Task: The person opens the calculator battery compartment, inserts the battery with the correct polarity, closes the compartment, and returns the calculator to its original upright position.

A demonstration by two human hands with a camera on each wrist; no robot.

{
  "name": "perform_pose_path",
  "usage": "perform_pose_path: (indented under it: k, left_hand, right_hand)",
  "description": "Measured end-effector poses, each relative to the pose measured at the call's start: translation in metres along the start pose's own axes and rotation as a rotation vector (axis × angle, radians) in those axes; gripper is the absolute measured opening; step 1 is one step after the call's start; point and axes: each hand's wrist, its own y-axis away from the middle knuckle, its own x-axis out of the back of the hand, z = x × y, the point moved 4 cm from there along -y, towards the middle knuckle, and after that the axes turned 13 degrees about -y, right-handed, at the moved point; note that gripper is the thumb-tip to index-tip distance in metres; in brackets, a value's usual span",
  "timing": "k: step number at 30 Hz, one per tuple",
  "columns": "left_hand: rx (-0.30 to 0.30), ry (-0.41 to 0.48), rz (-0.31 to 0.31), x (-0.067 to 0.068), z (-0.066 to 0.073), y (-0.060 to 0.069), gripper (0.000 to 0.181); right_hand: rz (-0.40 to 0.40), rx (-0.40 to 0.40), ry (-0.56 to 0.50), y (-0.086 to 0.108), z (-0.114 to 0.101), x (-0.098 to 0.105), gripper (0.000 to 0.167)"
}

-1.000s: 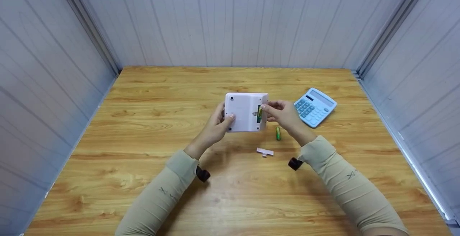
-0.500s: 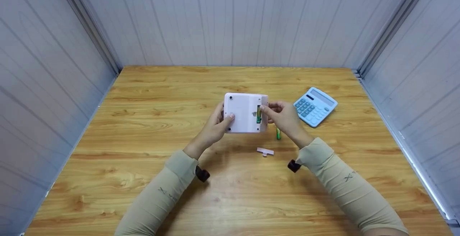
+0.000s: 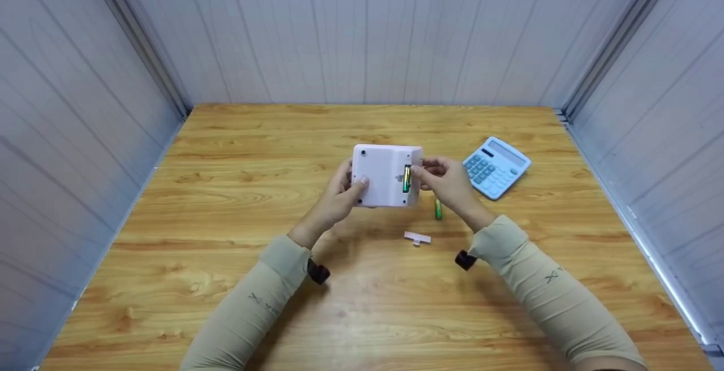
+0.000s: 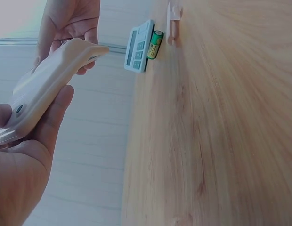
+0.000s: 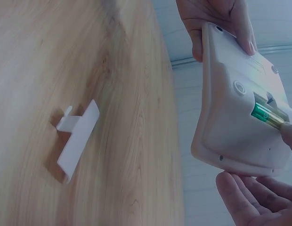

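My left hand (image 3: 335, 198) grips the left side of a pale pink calculator (image 3: 380, 176), its thumb on the underside, which faces me. Near the right edge, a green and gold battery (image 3: 406, 178) lies in the uncovered battery slot. The thumb of my right hand (image 3: 452, 184) presses on one end of that battery, as the right wrist view shows, and its fingers sit against the calculator's edge. Below on the table lie a second battery (image 3: 438, 210) and the pink battery cover (image 3: 417, 238). The calculator's keys face away, hidden.
A light blue calculator (image 3: 498, 168) lies face up on the wooden table (image 3: 254, 150), right of my right hand. Pale panel walls (image 3: 362, 37) stand at the back and both sides.
The battery in the slot shows more of its length and lies straighter under my right thumb. The calculator has tilted slightly. Both hands keep nearly the same place.
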Motion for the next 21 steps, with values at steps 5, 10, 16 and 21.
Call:
perform_pose_path:
  k: [5,10,16,21]
  left_hand:
    - [-0.002,-0.012,0.026,0.003,0.001,0.0,0.052]
    - [0.002,-0.025,0.046,0.007,0.0,-0.001,0.052]
    - [0.006,-0.043,0.068,0.011,-0.001,-0.001,0.051]
    - [0.008,-0.036,0.074,0.012,-0.001,-0.002,0.054]
  right_hand:
    - [-0.022,0.049,0.015,0.001,0.002,0.003,0.041]
    - [-0.051,0.066,0.074,0.006,0.002,0.007,0.041]
    - [-0.094,0.048,0.166,0.012,0.002,0.008,0.042]
    - [-0.134,0.057,0.247,0.015,0.005,0.008,0.04]
